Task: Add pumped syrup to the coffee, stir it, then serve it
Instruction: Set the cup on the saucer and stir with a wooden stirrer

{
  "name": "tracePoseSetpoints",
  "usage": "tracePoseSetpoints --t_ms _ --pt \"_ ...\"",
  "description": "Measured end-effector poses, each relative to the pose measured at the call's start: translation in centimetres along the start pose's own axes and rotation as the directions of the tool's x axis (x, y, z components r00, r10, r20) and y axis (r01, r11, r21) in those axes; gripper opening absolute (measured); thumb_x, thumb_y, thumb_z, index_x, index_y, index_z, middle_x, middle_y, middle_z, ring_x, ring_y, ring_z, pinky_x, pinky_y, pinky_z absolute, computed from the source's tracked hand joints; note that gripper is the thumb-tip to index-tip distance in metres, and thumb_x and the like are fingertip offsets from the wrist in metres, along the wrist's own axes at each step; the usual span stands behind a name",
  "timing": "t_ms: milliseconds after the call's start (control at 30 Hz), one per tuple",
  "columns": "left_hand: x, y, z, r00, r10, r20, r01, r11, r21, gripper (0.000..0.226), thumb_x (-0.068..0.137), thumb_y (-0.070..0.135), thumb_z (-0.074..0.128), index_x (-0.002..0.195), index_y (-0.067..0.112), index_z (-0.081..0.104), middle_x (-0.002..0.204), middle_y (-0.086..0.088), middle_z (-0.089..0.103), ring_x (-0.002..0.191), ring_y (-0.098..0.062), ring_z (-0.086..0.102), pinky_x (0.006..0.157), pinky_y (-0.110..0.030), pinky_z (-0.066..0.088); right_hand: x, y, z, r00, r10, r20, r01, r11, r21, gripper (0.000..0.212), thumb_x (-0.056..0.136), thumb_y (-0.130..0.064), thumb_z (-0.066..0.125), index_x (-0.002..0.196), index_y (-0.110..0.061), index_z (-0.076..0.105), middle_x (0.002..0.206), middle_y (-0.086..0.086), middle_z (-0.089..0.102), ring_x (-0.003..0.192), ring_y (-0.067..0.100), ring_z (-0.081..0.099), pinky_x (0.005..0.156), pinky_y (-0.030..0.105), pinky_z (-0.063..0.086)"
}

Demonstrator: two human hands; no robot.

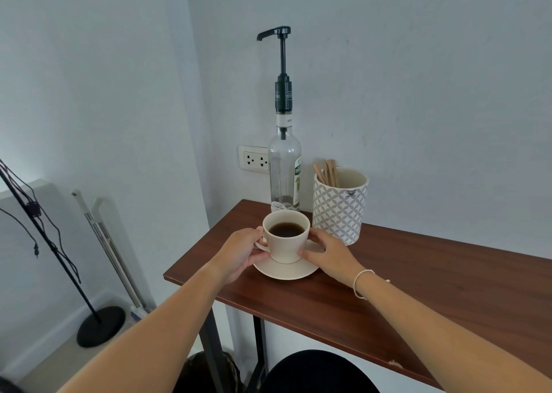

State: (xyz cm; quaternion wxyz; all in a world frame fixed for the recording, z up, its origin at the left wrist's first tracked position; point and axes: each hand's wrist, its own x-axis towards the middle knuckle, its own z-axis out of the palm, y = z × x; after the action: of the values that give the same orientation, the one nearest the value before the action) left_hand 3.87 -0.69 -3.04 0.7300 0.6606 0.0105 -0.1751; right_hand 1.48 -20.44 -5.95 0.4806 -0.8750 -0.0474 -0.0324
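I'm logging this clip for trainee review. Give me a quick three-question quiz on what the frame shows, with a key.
1. True or false: the cup stands on a saucer.
2. Where are the wooden stir sticks? A) in the cup B) in the patterned holder C) lying on the table
3. Which way does the spout of the syrup bottle pump point, seen from the camera?

Key:
1. True. The left hand and right hand hold it from either side.
2. B.
3. To the left, high above the cup.
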Motion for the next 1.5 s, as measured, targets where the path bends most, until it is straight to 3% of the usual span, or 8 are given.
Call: tracePoseSetpoints --t_ms 100,200,367,500,667,1033,1333,1500 --pt "0.1 -0.1 -0.1 1.0 -0.012 -0.006 0.012 1.0 -0.005 0.024 0.099 0.018 0.043 0.099 -0.001 0.058 0.119 -0.015 0.056 0.102 -0.019 0.063 0.091 -0.034 0.054 0.1 -0.2 -0.6 0.999 -0.033 0.019 0.033 0.999 -0.032 0.05 0.087 -0.019 0.059 0.135 -0.02 0.048 0.137 0.0 0.055 0.129 0.013 0.047 0.11 0.028 0.035" --pt "0.3 -0.2 -0.4 1.0 -0.005 -0.007 0.005 1.0 0.009 0.033 0.099 0.02 0.044 0.11 -0.008 0.057 0.121 -0.019 0.058 0.107 -0.021 0.063 0.091 -0.034 0.054 0.5 -0.7 -1.7 0.996 -0.057 -0.064 0.056 0.998 -0.022 0.05 0.085 -0.003 0.05 0.134 -0.013 0.05 0.131 0.005 0.058 0.126 0.014 0.05 0.106 0.022 0.035" --pt "0.4 -0.4 -0.4 1.0 -0.007 -0.014 0.007 1.0 -0.005 0.037 0.098 0.019 0.046 0.122 -0.008 0.054 0.124 -0.02 0.059 0.109 -0.021 0.063 0.09 -0.034 0.055 1.3 -3.5 -4.4 0.923 -0.176 -0.343 0.185 0.983 -0.008 0.028 0.088 0.002 0.048 0.106 -0.006 0.068 0.083 0.002 0.067 0.078 0.02 0.061 0.071 0.015 0.048" --pt "0.4 -0.7 -0.7 1.0 0.001 -0.009 -0.001 1.0 0.002 0.035 0.097 0.022 0.048 0.116 -0.005 0.059 0.123 -0.019 0.061 0.115 -0.024 0.06 0.098 -0.038 0.051 2.8 -6.0 -6.6 0.86 -0.229 -0.456 0.235 0.971 -0.045 0.023 0.087 -0.004 0.05 0.094 -0.008 0.071 0.079 0.01 0.07 0.062 0.016 0.056 0.06 0.026 0.049" --pt "0.5 -0.9 -0.8 1.0 0.001 -0.027 -0.001 1.0 -0.004 0.041 0.096 0.025 0.051 0.118 -0.009 0.055 0.12 -0.019 0.063 0.114 -0.024 0.062 0.096 -0.035 0.051 5.6 -7.7 -8.4 0.854 -0.208 -0.478 0.151 0.976 -0.156 0.019 0.087 -0.012 0.054 0.093 -0.004 0.07 0.085 0.005 0.066 0.079 0.014 0.058 0.065 0.013 0.045" --pt "0.2 -1.0 -0.2 0.999 0.015 -0.038 -0.014 1.0 0.006 0.02 0.097 0.023 0.049 0.092 0.008 0.06 0.111 -0.013 0.065 0.109 -0.023 0.063 0.096 -0.034 0.05 9.5 -8.4 -8.0 0.919 -0.04 -0.391 -0.112 0.928 -0.356 0.026 0.085 -0.019 0.057 0.091 0.004 0.067 0.097 0.019 0.07 0.094 0.032 0.065 0.085 0.042 0.053" --pt "0.1 -1.2 -0.7 0.999 0.034 -0.035 -0.033 0.999 0.025 0.021 0.097 0.024 0.048 0.093 0.006 0.059 0.113 -0.012 0.063 0.113 -0.024 0.061 0.097 -0.034 0.05 10.1 -8.2 -7.2 0.91 -0.048 -0.411 -0.141 0.898 -0.417 0.025 0.09 -0.018 0.053 0.096 0.003 0.066 0.098 0.018 0.069 0.092 0.032 0.064 0.069 0.031 0.044" --pt "0.1 -1.1 -0.7 0.998 0.043 -0.035 -0.041 0.998 0.036 0.02 0.097 0.024 0.048 0.095 0.008 0.06 0.112 -0.01 0.063 0.114 -0.024 0.06 0.096 -0.032 0.049 9.6 -8.7 -7.6 0.904 -0.109 -0.414 -0.093 0.894 -0.438 0.025 0.091 -0.018 0.053 0.093 0.003 0.066 0.098 0.016 0.069 0.092 0.031 0.064 0.079 0.038 0.052"
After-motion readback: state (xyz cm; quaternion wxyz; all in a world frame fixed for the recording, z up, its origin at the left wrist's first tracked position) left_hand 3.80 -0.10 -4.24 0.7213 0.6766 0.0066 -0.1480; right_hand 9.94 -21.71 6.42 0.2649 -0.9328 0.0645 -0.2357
